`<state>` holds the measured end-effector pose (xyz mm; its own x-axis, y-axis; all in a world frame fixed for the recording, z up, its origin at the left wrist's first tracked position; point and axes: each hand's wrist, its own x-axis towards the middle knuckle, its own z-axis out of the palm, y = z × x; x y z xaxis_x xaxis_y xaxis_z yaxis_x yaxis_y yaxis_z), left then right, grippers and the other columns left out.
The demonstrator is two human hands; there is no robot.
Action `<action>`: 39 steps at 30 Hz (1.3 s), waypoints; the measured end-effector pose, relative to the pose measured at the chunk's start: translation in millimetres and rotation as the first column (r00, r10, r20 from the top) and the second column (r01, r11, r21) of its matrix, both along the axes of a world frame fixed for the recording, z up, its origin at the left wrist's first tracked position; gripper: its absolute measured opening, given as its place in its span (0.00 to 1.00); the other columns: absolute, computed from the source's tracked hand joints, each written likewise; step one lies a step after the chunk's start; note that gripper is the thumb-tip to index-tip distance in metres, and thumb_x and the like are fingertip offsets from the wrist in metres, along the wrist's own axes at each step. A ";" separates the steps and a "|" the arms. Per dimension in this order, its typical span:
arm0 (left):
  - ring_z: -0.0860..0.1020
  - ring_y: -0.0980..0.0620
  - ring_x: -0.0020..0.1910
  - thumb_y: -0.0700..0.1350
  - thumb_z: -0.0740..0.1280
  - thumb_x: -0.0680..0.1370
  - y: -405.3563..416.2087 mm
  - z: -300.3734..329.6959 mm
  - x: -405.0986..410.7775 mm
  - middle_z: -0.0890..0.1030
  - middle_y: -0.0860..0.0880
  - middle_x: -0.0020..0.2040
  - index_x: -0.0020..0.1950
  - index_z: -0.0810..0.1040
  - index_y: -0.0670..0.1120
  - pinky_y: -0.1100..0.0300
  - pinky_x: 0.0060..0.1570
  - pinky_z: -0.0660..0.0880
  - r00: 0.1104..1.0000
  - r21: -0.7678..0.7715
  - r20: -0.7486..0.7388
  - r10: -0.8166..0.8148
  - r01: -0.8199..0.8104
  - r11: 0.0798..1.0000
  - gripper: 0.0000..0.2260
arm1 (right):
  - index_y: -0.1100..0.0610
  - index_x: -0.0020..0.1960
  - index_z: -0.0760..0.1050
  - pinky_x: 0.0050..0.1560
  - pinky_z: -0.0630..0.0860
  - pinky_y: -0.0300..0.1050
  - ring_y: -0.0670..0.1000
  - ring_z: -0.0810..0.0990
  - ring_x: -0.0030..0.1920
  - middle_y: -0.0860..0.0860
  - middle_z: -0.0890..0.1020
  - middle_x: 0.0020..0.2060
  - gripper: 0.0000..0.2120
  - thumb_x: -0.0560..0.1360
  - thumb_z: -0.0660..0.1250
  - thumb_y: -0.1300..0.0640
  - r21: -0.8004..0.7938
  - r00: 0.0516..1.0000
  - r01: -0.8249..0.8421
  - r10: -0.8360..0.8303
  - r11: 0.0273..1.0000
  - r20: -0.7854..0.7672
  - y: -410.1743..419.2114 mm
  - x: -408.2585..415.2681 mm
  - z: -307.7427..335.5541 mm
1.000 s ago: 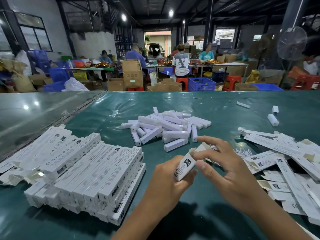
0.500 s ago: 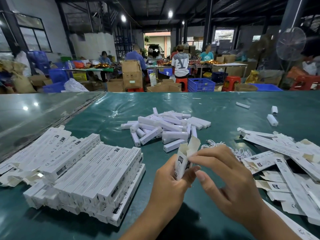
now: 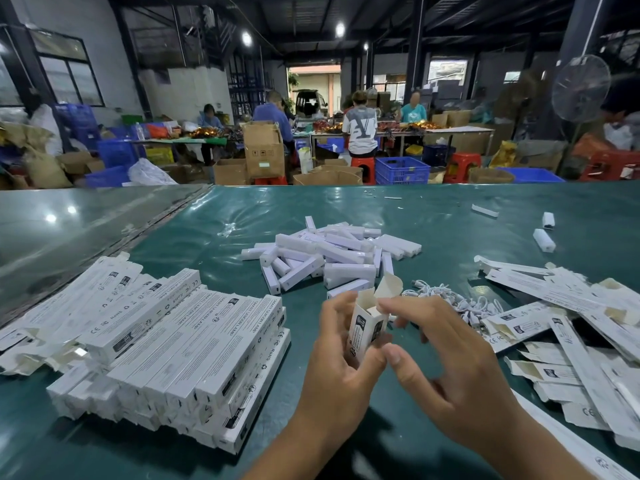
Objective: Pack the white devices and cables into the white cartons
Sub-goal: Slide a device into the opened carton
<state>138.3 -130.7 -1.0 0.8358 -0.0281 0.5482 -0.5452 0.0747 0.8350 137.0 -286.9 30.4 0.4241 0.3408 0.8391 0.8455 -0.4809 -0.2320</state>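
Head view: a white carton [image 3: 367, 329] is being held upright above the green table [image 3: 433, 220], just in front of the person, with its top flaps [image 3: 388, 287] standing open. The carton is being gripped by the left hand [image 3: 341, 355], whose fingers are curled round its left side and whose thumb is pressing against its lower end. The right hand [image 3: 446, 368] is being kept just right of the carton, its index finger [image 3: 398, 303] touching the open mouth and its thumb [image 3: 394, 356] meeting the left thumb at the carton's base; something small and white may be pinched at the mouth, but the view is too poor to be sure.

Beyond the carton, a heap of white devices [image 3: 332, 254] is lying in the middle of the table, its nearest pieces almost behind the open flaps. A tangle of white cables [image 3: 457, 299] is lying just right of the hands, between them and a scattered spread of flat cartons [image 3: 561, 323] at the right edge. A stack of filled cartons [image 3: 166, 341] is being kept in rows well to the left of the left hand. Three loose devices [image 3: 543, 239] are lying apart near the far right. Seated workers [image 3: 360, 128] and a blue crate [image 3: 401, 169] are showing beyond the table.
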 end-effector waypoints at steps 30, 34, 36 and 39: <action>0.79 0.44 0.57 0.44 0.68 0.82 -2.4 17.6 -14.9 0.75 0.50 0.59 0.62 0.79 0.49 0.53 0.49 0.81 0.946 0.152 0.324 0.019 -0.072 0.986 0.09 | 0.48 0.64 0.78 0.56 0.75 0.32 0.47 0.82 0.58 0.47 0.85 0.55 0.15 0.79 0.65 0.48 0.485 0.799 -0.073 0.342 0.871 -0.495 1.3 2.0 7.6; 0.79 0.44 0.58 0.42 0.69 0.81 -4.0 19.4 -14.7 0.76 0.50 0.60 0.62 0.79 0.47 0.51 0.47 0.81 0.942 0.173 0.334 0.028 -0.091 0.981 0.10 | 0.52 0.55 0.83 0.54 0.76 0.34 0.47 0.84 0.54 0.48 0.86 0.51 0.13 0.82 0.61 0.49 0.460 0.828 -0.113 0.339 0.881 -0.446 3.3 -1.6 12.0; 0.79 0.45 0.59 0.42 0.70 0.81 -3.3 20.3 -14.9 0.76 0.51 0.60 0.63 0.79 0.49 0.50 0.47 0.82 0.949 0.166 0.313 0.044 -0.100 0.981 0.11 | 0.49 0.54 0.84 0.56 0.75 0.35 0.49 0.83 0.57 0.47 0.86 0.52 0.13 0.82 0.60 0.50 0.457 0.854 -0.116 0.324 0.882 -0.408 3.7 -2.2 12.2; 0.79 0.44 0.59 0.43 0.71 0.80 -4.0 18.5 -16.1 0.77 0.53 0.60 0.61 0.76 0.52 0.48 0.45 0.82 0.958 0.136 0.283 0.049 -0.091 0.986 0.12 | 0.45 0.56 0.84 0.58 0.74 0.33 0.49 0.82 0.59 0.45 0.85 0.53 0.14 0.83 0.60 0.46 0.427 0.888 -0.134 0.299 0.894 -0.348 3.3 -3.5 12.1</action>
